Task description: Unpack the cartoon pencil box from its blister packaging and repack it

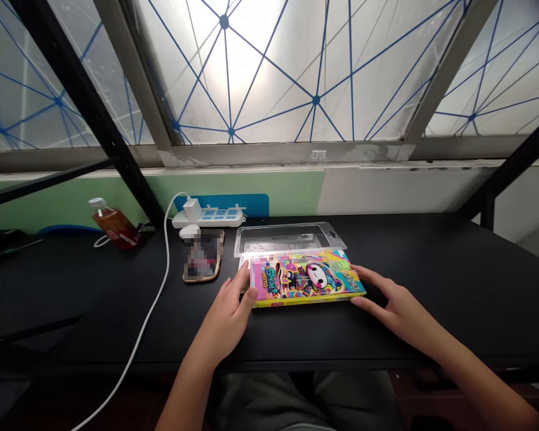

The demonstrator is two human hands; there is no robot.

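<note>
A colourful flat box (305, 278) with a cartoon figure on its top and a yellow front side lies in front of me on the black desk. My left hand (229, 311) grips its left end, thumb at the near corner and fingers on the far side. At the right end my right hand (390, 302) holds it between thumb and fingers. Right behind the box lies a clear plastic tray (291, 237), its near edge against or under the box; I cannot tell which. Some fingertips of both hands are hidden by the box.
Left of the tray lies a phone (204, 256) beside a white earphone case (189, 231). A power strip (209, 216) with a plugged-in charger stands at the wall; its white cable (155, 296) runs over the desk's front edge. A drink bottle (115, 224) leans farther left. Black frame bars flank the desk (453, 281).
</note>
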